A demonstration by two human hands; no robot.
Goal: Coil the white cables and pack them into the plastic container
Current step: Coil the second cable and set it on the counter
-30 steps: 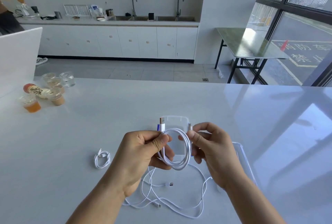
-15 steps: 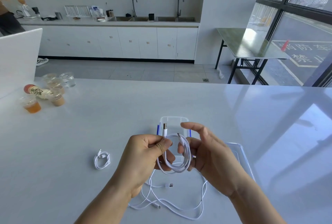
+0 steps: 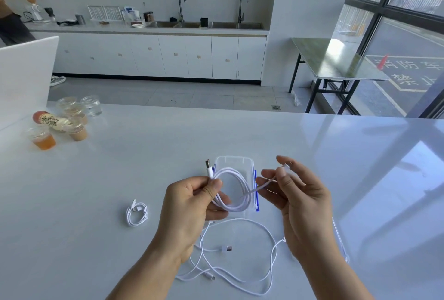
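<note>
My left hand (image 3: 192,206) grips a coiled white cable (image 3: 236,189) above the table, thumb pressed on the loops, its USB plug sticking up. My right hand (image 3: 295,194) pinches the cable's free end near the small plug and holds it out to the right of the coil. Behind the coil lies a clear plastic container (image 3: 234,162) with blue clips. Loose white cables (image 3: 240,263) sprawl on the table under my wrists. A small coiled white cable (image 3: 137,213) lies to the left.
A clear lid (image 3: 341,242) lies on the white table (image 3: 144,167) under my right forearm. Several cups with drinks (image 3: 43,140) and a bottle stand at the far left, beside a white board (image 3: 24,78). A person stands at the far counter.
My right hand has drawn the cable's free end out of the coil and away to the right. The left hand keeps its grip on the loops.
</note>
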